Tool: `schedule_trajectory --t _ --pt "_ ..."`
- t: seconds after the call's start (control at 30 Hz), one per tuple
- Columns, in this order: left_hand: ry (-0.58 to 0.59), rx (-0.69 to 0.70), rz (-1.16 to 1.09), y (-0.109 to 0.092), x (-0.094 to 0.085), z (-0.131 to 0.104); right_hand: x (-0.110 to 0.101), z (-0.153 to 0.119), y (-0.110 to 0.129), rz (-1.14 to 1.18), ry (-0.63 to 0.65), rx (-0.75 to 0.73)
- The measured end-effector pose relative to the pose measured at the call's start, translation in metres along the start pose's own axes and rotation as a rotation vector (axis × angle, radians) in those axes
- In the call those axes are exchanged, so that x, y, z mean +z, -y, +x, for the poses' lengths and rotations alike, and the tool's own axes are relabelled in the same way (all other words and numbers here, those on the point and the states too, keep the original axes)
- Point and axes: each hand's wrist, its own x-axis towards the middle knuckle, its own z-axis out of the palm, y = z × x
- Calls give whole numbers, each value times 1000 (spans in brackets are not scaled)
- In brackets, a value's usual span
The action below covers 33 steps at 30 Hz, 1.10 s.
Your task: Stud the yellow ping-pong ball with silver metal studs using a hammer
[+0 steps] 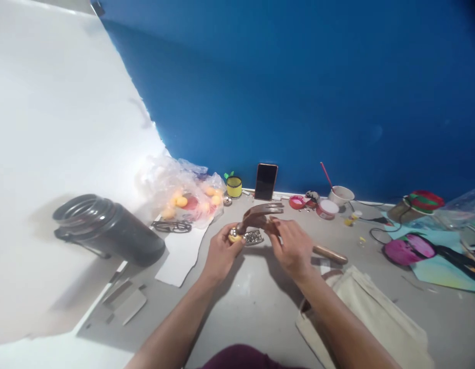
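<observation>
My right hand is closed around a claw hammer, gripping it close to the head. The wooden handle sticks out past my wrist to the right. My left hand pinches a small yellow piece with shiny round parts, whose exact kind I cannot make out. The hammer's striking face hangs just over that piece; whether they touch is not clear. Beside my left fingertips lies a small silver, studded piece on the grey table.
At left are a dark flask, eyeglasses, white paper and a plastic bag. A phone leans on the blue wall. Jars and a white cup stand behind; a cream cloth bag lies under my right forearm.
</observation>
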Motion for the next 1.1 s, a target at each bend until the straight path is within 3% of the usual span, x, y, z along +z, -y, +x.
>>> schedule_trajectory --t 0.13,0.23,0.37,0.53,0.73,0.9,1.1 --pt "-14 3 -51 2 0 0 -4 -1 -4 -81 33 151" --pt "-19 32 -7 5 0 1 -7 0 -4 -124 150 228" --pt "-68 132 148 4 0 1 -7 2 1 -37 243 153" --pt "-98 103 204 0 0 0 -6 5 -2 -92 216 240" --pt "-82 132 248 3 1 2 -5 6 1 -52 288 132" --pt "-72 114 156 2 0 0 -6 8 -21 -163 333 330" --pt "134 -22 -278 5 -2 3 3 1 -60 -232 631 668"
